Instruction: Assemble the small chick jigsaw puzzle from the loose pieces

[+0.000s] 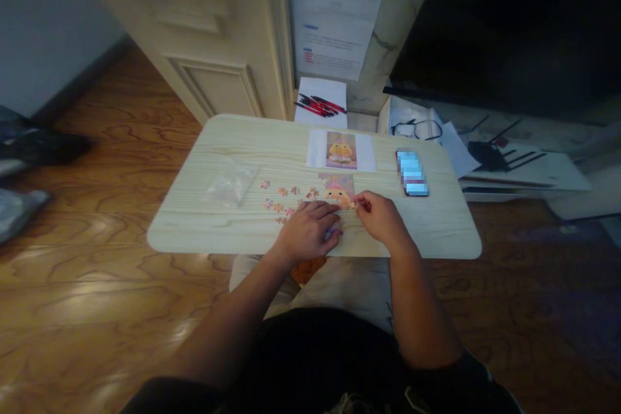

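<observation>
A partly joined jigsaw puzzle (339,185) with a yellow and pink picture lies on the table in front of me. At its lower right corner, my right hand (381,217) pinches a small puzzle piece (353,205), which touches or nearly touches the joined part. My left hand (310,229) rests at the puzzle's lower edge, fingers stretched to the right and thumb apart, hiding some of what lies beneath. Loose puzzle pieces (277,207) are scattered left of that hand. Behind the puzzle lies a printed reference picture (341,149) on white paper.
The pale wooden table (204,226) has rounded corners. On it are a clear plastic bag (231,182) at left and a phone (412,173) at right. Beyond the far edge lie red and black pens (320,105), eyeglasses (427,130) and a black router (488,156).
</observation>
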The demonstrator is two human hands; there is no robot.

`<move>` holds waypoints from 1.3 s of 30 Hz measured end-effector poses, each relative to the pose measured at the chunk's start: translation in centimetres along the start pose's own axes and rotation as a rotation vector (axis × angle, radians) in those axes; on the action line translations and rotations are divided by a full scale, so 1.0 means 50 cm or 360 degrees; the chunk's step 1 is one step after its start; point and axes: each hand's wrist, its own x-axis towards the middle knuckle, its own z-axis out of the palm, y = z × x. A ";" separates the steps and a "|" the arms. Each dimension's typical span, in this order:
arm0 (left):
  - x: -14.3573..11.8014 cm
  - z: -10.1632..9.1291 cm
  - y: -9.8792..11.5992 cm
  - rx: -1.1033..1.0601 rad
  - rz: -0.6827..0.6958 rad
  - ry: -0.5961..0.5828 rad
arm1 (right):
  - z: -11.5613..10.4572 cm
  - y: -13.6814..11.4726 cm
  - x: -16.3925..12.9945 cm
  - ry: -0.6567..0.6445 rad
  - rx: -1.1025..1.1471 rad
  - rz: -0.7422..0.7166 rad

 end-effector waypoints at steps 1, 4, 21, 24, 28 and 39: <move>0.000 0.000 0.000 -0.0001 -0.0004 0.0001 | 0.001 -0.001 -0.001 -0.0003 0.0004 0.0004; 0.000 0.002 -0.001 0.0000 -0.0015 -0.0003 | 0.001 -0.001 -0.003 0.0000 0.0008 -0.0003; -0.001 0.002 -0.004 0.0007 -0.0007 -0.0020 | 0.008 0.016 -0.004 -0.0044 -0.0085 -0.0106; -0.001 0.001 -0.002 0.0004 -0.0005 -0.0013 | 0.009 0.020 -0.004 -0.0063 -0.0018 -0.0116; 0.000 0.000 0.000 -0.0010 -0.0022 -0.0002 | 0.009 0.020 -0.004 0.0025 -0.0015 -0.0098; -0.004 0.001 -0.002 -0.0019 0.0006 0.0008 | 0.011 0.014 -0.004 0.0008 -0.0002 -0.0042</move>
